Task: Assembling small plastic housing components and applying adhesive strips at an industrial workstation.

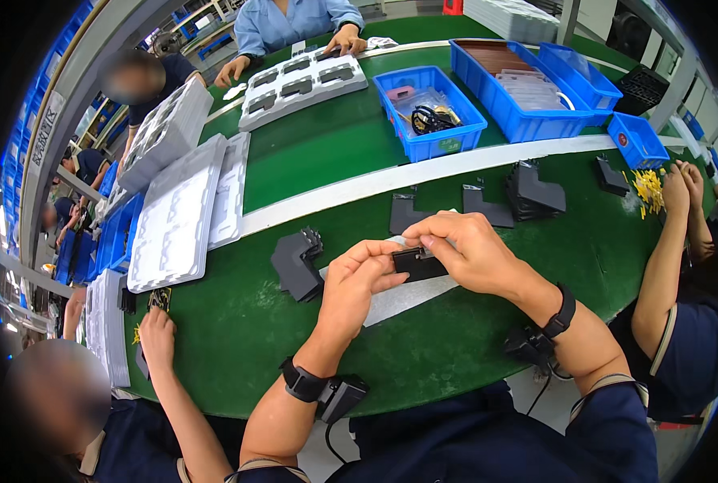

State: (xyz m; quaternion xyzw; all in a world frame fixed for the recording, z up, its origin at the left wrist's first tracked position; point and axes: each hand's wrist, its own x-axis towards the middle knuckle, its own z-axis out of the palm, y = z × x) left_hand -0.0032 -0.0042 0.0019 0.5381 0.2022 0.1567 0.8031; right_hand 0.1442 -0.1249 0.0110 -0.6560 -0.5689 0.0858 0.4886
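A small black flat part (417, 266) is held up between my two hands, above the green table. My left hand (352, 282) grips its left end between thumb and fingers. At its upper right, my right hand (475, 253) has thumb and forefinger pinched together against the edge; whatever tiny piece is between them is hidden. Below lies a pale grey sheet (407, 302). To the left sits a stack of black L-shaped pieces (296, 270). Beyond my hands are a black L-shaped piece (411, 216), a similar piece (487, 211) and a taller stack (536, 197).
Blue bins (431, 149) with cables and parts stand across the white strip (343, 189). White trays (174, 217) lean at left. Yellow pieces (648, 189) lie near a co-worker's hands (680, 189) at right. Another co-worker's hand (158, 334) is at left; one person sits opposite.
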